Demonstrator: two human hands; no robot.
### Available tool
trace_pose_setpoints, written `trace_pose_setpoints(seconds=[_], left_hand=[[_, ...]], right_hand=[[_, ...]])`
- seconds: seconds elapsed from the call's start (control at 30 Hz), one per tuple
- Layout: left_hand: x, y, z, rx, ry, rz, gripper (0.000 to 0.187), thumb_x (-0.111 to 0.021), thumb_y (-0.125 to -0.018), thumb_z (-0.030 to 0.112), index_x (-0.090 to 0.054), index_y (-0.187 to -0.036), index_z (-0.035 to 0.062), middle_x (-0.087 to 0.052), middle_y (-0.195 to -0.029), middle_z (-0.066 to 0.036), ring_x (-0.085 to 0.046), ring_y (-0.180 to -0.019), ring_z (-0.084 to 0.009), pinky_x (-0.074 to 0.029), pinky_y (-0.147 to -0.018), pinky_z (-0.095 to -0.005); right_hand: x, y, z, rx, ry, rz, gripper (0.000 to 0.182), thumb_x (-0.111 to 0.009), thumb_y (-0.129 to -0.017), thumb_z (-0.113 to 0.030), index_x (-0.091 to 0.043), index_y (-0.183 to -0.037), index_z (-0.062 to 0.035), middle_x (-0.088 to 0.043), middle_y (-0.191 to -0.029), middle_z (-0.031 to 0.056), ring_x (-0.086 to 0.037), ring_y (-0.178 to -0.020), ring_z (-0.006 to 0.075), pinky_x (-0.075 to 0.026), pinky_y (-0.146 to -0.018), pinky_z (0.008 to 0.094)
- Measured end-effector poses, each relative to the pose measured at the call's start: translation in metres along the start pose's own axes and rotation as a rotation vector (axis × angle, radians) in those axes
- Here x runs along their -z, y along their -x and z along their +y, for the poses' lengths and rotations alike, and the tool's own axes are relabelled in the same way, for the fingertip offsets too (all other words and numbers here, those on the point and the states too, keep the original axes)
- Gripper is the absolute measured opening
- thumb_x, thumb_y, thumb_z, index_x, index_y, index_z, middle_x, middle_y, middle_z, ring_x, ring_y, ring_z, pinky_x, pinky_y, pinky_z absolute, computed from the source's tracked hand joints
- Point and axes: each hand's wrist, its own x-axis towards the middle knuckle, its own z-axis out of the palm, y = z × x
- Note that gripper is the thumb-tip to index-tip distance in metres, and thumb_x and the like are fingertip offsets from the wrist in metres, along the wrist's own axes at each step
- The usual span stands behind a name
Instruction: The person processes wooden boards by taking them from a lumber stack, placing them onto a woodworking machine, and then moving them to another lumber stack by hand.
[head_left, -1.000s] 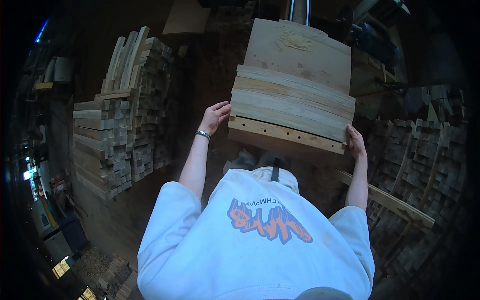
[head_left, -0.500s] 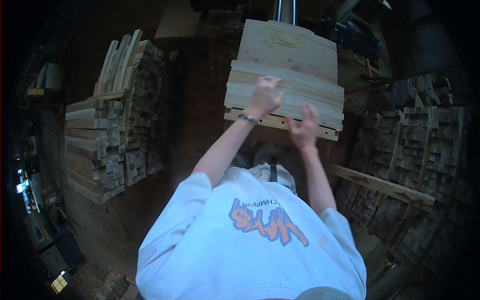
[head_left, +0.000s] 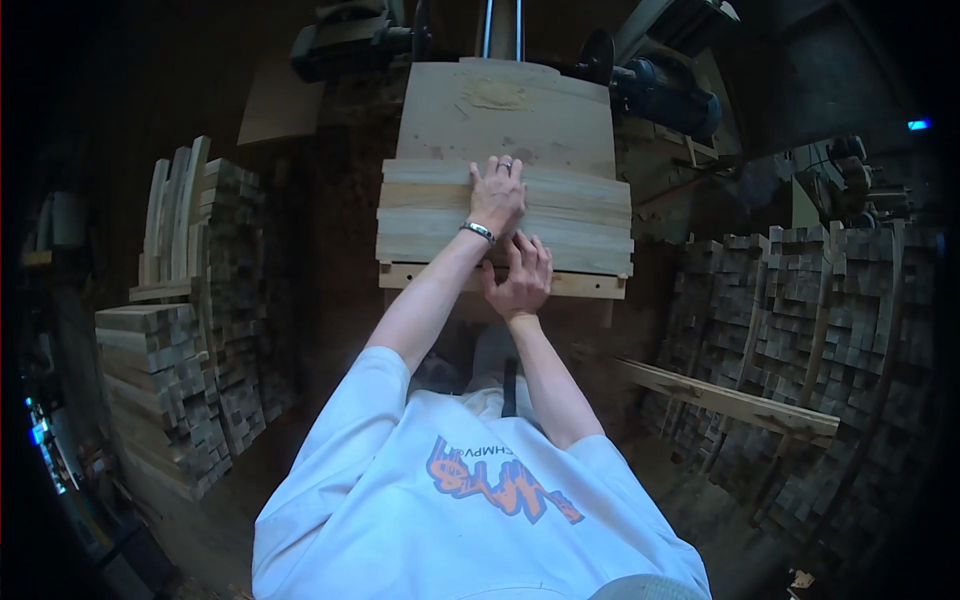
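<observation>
Several pale wooden boards (head_left: 580, 215) lie side by side across the near part of a flat panel (head_left: 540, 120). My left hand (head_left: 497, 195), with a ring and a bracelet, rests on the boards near their middle, fingers spread and palm down. My right hand (head_left: 522, 277) is just nearer to me, its fingers spread over the nearest board edge and its palm by the front rail (head_left: 590, 286), which has dark holes. Neither hand is wrapped round anything.
Stacked wood stands at the left (head_left: 160, 390) and at the right (head_left: 800, 320). A long board (head_left: 730, 393) juts out in front of the right stack. Motors stand at the back left (head_left: 350, 45) and back right (head_left: 665, 95). Sawdust (head_left: 493, 95) lies on the panel.
The view has shifted, so the panel and boards appear further left and lower. My right hand has come closer to my left hand. The boards' ends look more even.
</observation>
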Motion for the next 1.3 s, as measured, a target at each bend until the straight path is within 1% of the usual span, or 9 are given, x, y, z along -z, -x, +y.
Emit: trace_pose_setpoints(seconds=[0.33, 0.5, 0.57, 0.63, 0.77, 0.83, 0.93, 1.17, 1.3], left_hand=[[-0.045, -0.208, -0.061, 0.121, -0.017, -0.015, 0.037, -0.047, -0.088, 0.023, -0.048, -0.122, 0.0093, -0.054, -0.123, -0.009, -0.048, -0.119, -0.0236, -0.029, -0.096, -0.0659], [-0.051, -0.312, -0.092, 0.123, 0.000, -0.054, 0.038, -0.045, -0.088, 0.024, -0.049, -0.122, 0.0092, -0.058, -0.120, -0.011, -0.051, -0.119, -0.0256, -0.028, -0.096, -0.0684], [-0.060, -0.324, -0.097, 0.130, -0.010, -0.113, 0.042, -0.046, -0.089, 0.028, -0.047, -0.127, 0.0099, -0.057, -0.121, -0.012, -0.050, -0.120, -0.0270, -0.028, -0.097, -0.0686], [-0.067, -0.338, -0.102, 0.125, 0.009, -0.012, 0.035, -0.044, -0.085, 0.019, -0.053, -0.117, 0.0085, -0.058, -0.123, -0.011, -0.051, -0.119, -0.0246, -0.026, -0.099, -0.0680], [-0.078, -0.363, -0.111, 0.161, 0.000, -0.039, 0.039, -0.047, -0.082, 0.019, -0.053, -0.119, 0.0084, -0.056, -0.126, -0.010, -0.049, -0.122, -0.0241, -0.023, -0.101, -0.0681], [-0.085, -0.364, -0.113, 0.010, -0.151, 0.166, 0.025, -0.054, -0.084, 0.020, -0.057, -0.104, 0.0057, -0.061, -0.103, -0.012, -0.057, -0.102, -0.0267, -0.041, -0.090, -0.0556], [-0.087, -0.379, -0.115, 0.038, -0.117, 0.123, 0.030, -0.050, -0.082, 0.021, -0.057, -0.107, 0.0068, -0.062, -0.106, -0.012, -0.055, -0.110, -0.0274, -0.034, -0.093, -0.0642], [-0.094, -0.422, -0.122, 0.120, -0.020, 0.070, 0.032, -0.048, -0.080, 0.016, -0.056, -0.110, 0.0071, -0.061, -0.112, -0.012, -0.056, -0.111, -0.0266, -0.032, -0.098, -0.0629], [-0.103, -0.445, -0.127, 0.119, 0.002, 0.102, 0.032, -0.047, -0.082, 0.015, -0.056, -0.111, 0.0063, -0.061, -0.113, -0.013, -0.055, -0.112, -0.0268, -0.029, -0.100, -0.0641]], right_hand=[[-0.101, -0.183, 0.033, 0.006, -0.020, 0.078, 0.044, -0.064, -0.073, -0.037, -0.063, -0.110, -0.0128, -0.057, -0.118, 0.0073, -0.049, -0.116, 0.0315, -0.034, -0.102, 0.0471], [-0.152, -0.267, 0.052, 0.013, -0.047, 0.126, 0.043, -0.065, -0.068, -0.038, -0.065, -0.101, -0.0116, -0.056, -0.114, 0.0076, -0.049, -0.114, 0.0303, -0.033, -0.104, 0.0483], [-0.165, -0.281, 0.056, 0.011, -0.051, 0.145, 0.042, -0.065, -0.067, -0.037, -0.065, -0.100, -0.0113, -0.056, -0.113, 0.0076, -0.049, -0.113, 0.0305, -0.034, -0.103, 0.0485], [-0.173, -0.294, 0.060, 0.042, -0.054, 0.180, 0.040, -0.064, -0.067, -0.037, -0.066, -0.098, -0.0108, -0.057, -0.113, 0.0075, -0.049, -0.112, 0.0302, -0.035, -0.102, 0.0488], [-0.184, -0.314, 0.064, 0.078, -0.035, 0.200, 0.040, -0.064, -0.067, -0.038, -0.066, -0.097, -0.0109, -0.057, -0.112, 0.0076, -0.049, -0.112, 0.0301, -0.035, -0.102, 0.0485], [-0.188, -0.322, 0.066, 0.077, -0.020, 0.190, 0.040, -0.064, -0.067, -0.038, -0.066, -0.096, -0.0112, -0.057, -0.112, 0.0076, -0.049, -0.112, 0.0300, -0.036, -0.100, 0.0478], [-0.196, -0.334, 0.070, 0.098, 0.001, 0.200, 0.040, -0.064, -0.068, -0.039, -0.066, -0.097, -0.0112, -0.057, -0.111, 0.0078, -0.049, -0.111, 0.0298, -0.037, -0.099, 0.0474], [-0.215, -0.369, 0.078, 0.109, 0.091, 0.165, 0.044, -0.062, -0.069, -0.044, -0.065, -0.097, -0.0105, -0.058, -0.111, 0.0071, -0.050, -0.110, 0.0280, -0.036, -0.100, 0.0497], [-0.225, -0.391, 0.084, 0.111, 0.132, 0.138, 0.057, -0.059, -0.071, -0.051, -0.061, -0.112, -0.0115, -0.053, -0.121, 0.0079, -0.045, -0.118, 0.0289, -0.029, -0.105, 0.0530]])
